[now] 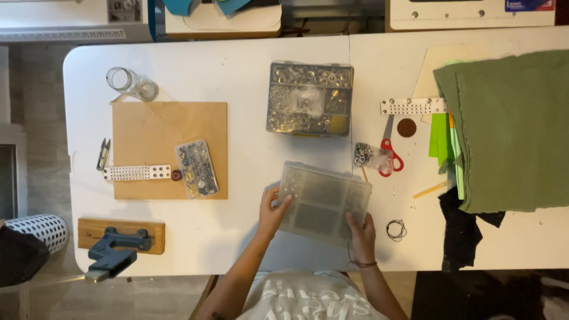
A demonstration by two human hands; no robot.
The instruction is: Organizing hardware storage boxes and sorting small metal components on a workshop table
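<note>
Both hands grip the translucent compartment box (324, 203) just ahead of the person: left hand (272, 211) closed on its 9 o'clock edge, right hand (361, 234) on its 5 o'clock corner. Its long axis runs 10-to-4. Beyond, at 12 o'clock, sits a grommet case (309, 99).

Seen from above: clear compartment box (324, 203) gripped at both ends, left hand (272, 211) and right hand (361, 235) clasping it, just below larger organizer case (309, 99); red scissors (389, 155) to its right.
</note>
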